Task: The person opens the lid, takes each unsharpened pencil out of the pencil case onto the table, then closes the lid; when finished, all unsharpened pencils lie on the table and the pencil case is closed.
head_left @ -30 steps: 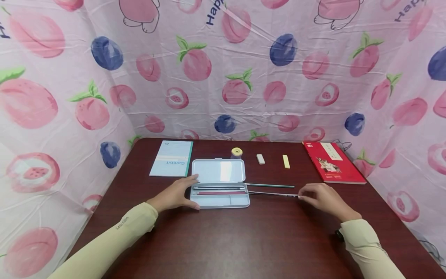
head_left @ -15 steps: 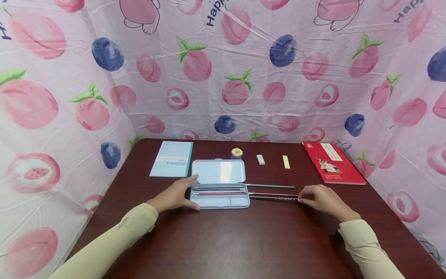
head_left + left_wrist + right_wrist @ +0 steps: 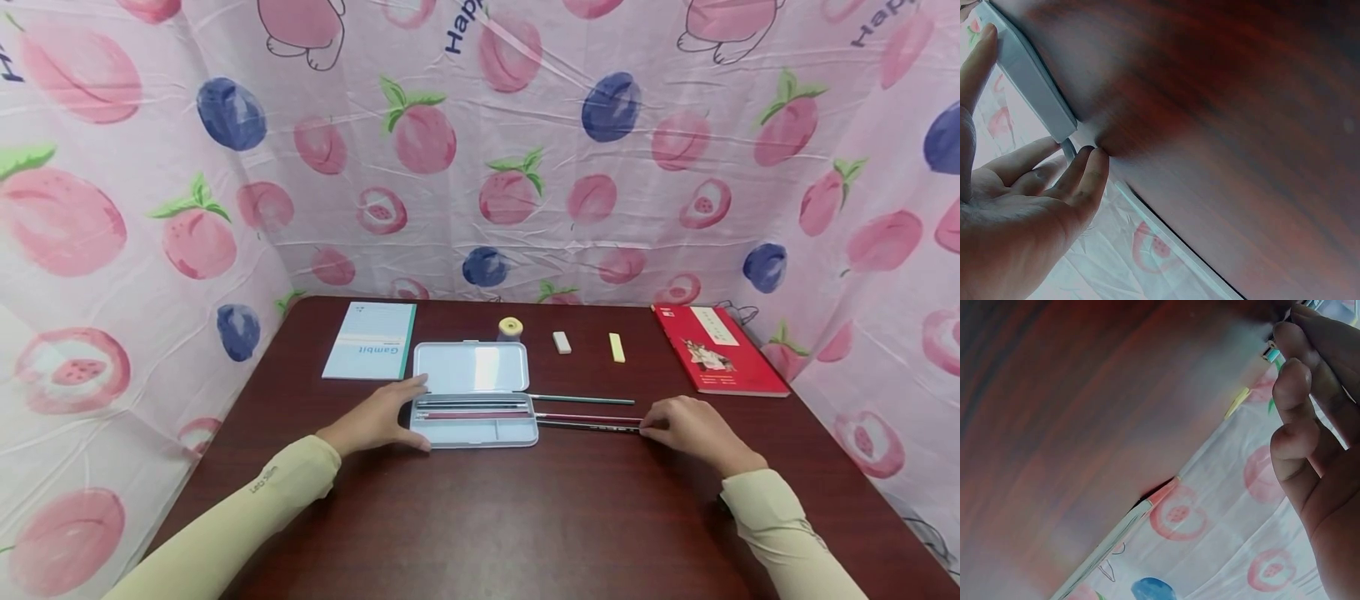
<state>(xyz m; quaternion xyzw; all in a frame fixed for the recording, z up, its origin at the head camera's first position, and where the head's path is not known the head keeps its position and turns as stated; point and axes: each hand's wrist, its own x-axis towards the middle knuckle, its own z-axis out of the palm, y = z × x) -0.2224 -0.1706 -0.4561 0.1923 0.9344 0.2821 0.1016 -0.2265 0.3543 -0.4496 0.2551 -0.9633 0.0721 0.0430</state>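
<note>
An open pale pencil case [image 3: 457, 433] lies in the head view with several pencils in its tray. My left hand [image 3: 378, 417] holds its left end, thumb at the front corner and fingers by the hinge; in the left wrist view the thumb of that hand [image 3: 1029, 212] touches the case [image 3: 1032, 78]. Right of the case, my right hand [image 3: 697, 429] pinches the right end of a dark pencil [image 3: 588, 427]. A red pencil [image 3: 592, 417] runs just behind it, and a green pencil [image 3: 585, 400] lies farther back. In the right wrist view the fingertips of my right hand [image 3: 1329, 406] partly hide the pencil ends.
Behind the case stands a yellow-topped round item [image 3: 510, 328]. A white eraser [image 3: 562, 342] and a yellow strip [image 3: 617, 347] lie right of it. A notebook [image 3: 367, 342] is at the back left, a red book [image 3: 720, 350] at the back right.
The dark pencil's end has shifted slightly toward the front edge with my right hand, and the red pencil now shows separately behind it. My left hand and the case have stayed in place.
</note>
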